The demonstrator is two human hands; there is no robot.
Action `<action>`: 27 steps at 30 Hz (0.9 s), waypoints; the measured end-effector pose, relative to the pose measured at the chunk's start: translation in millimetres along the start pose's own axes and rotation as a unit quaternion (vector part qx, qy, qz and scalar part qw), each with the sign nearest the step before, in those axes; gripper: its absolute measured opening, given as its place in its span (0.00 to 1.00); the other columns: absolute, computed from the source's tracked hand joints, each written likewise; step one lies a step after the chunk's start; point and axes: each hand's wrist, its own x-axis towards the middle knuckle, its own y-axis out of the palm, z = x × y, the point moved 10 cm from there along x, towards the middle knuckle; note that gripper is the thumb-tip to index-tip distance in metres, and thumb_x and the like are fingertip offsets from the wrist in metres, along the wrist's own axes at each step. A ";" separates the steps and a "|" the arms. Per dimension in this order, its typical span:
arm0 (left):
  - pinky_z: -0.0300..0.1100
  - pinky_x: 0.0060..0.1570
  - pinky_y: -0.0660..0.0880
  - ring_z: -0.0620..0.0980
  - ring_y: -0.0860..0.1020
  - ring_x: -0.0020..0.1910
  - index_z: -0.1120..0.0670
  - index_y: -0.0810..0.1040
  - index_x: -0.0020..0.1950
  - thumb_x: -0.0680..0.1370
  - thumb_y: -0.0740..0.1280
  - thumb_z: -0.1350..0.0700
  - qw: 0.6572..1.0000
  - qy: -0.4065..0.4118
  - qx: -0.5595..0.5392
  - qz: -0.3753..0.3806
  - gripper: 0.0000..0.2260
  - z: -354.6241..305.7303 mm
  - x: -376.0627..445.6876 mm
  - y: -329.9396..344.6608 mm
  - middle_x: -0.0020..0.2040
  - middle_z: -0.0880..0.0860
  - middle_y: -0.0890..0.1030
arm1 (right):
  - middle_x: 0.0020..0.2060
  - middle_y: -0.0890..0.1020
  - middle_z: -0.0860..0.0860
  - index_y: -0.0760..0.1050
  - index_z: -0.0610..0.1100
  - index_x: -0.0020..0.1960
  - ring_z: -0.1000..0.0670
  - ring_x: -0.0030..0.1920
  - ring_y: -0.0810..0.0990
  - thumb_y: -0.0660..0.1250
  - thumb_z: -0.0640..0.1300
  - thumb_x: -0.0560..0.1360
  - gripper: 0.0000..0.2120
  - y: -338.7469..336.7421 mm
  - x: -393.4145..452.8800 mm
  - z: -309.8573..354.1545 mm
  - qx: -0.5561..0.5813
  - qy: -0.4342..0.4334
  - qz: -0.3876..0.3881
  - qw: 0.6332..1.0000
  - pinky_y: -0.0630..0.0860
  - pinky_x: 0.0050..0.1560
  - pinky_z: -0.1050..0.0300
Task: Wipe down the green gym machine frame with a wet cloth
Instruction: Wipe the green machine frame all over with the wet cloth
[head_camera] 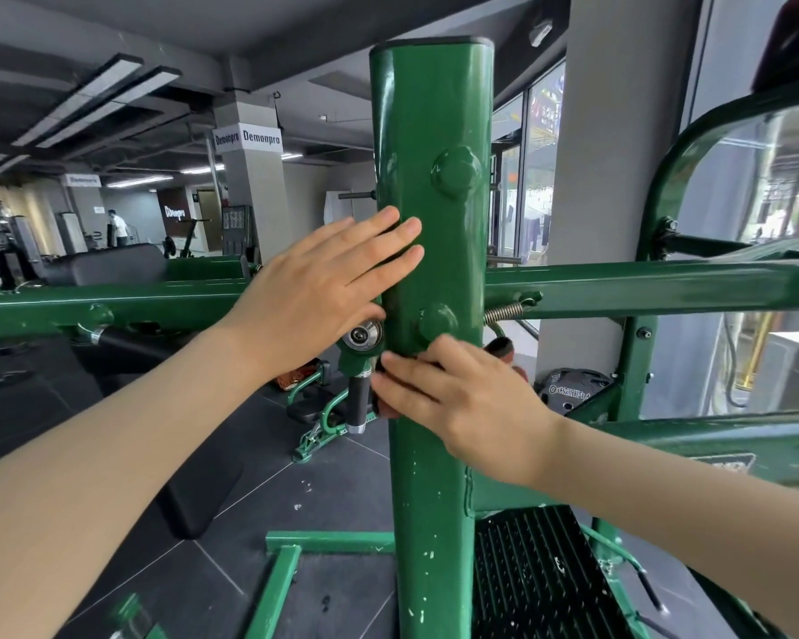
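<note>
**Both hands on the green post, no cloth in sight**

The left hand [314,288] lies flat, fingers straight and spread narrow, its fingertips pressing the left face of the green upright post [434,251] of the machine frame. Behind and below that hand a green crossbar [111,306] runs off to the left, with a black padded seat beyond it. Just under the left hand's fingers sits a chrome bearing cap [364,335] above a black handle grip [358,398].

Right of these, the right hand [457,398] rests on the post's front lower down, below a round green bolt cap [437,325]. Its fingers reach across to the post's left edge; whether they pinch something dark there cannot be told.

No wet cloth shows under or in either hand. The post looks glossy, but white flecks remain below the right hand, so wiping seems unfinished, possibly unstarted on this part. No containers are visible.
</note>
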 end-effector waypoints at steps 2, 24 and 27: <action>0.57 0.77 0.64 0.58 0.62 0.81 0.57 0.65 0.81 0.79 0.73 0.52 1.000 0.000 0.001 0.003 0.33 -0.6 -0.6 0.9 0.82 0.57 0.64 | 0.69 0.80 0.43 0.75 0.41 0.73 0.42 0.54 0.78 0.63 0.36 0.82 0.20 -3.4 -2.8 -6.0 0.014 -0.024 0.013 1.000 0.79 0.51 0.43; 0.58 0.78 0.62 0.57 0.58 0.82 0.56 0.62 0.83 0.81 0.71 0.47 0.999 0.020 0.012 0.045 0.34 -34.1 -26.7 24.1 0.83 0.55 0.61 | 0.68 0.80 0.43 0.79 0.38 0.69 0.49 0.63 0.80 0.69 0.29 0.78 0.20 -20.8 -49.8 -37.2 0.052 0.096 -0.095 0.989 0.72 0.59 0.54; 0.58 0.78 0.63 0.58 0.59 0.82 0.57 0.62 0.83 0.81 0.71 0.48 0.999 0.016 0.011 0.041 0.34 -35.4 -28.3 23.9 0.83 0.56 0.61 | 0.70 0.79 0.45 0.78 0.41 0.72 0.44 0.59 0.83 0.66 0.30 0.80 0.21 9.7 -58.9 2.9 0.067 0.033 -0.030 0.997 0.77 0.55 0.49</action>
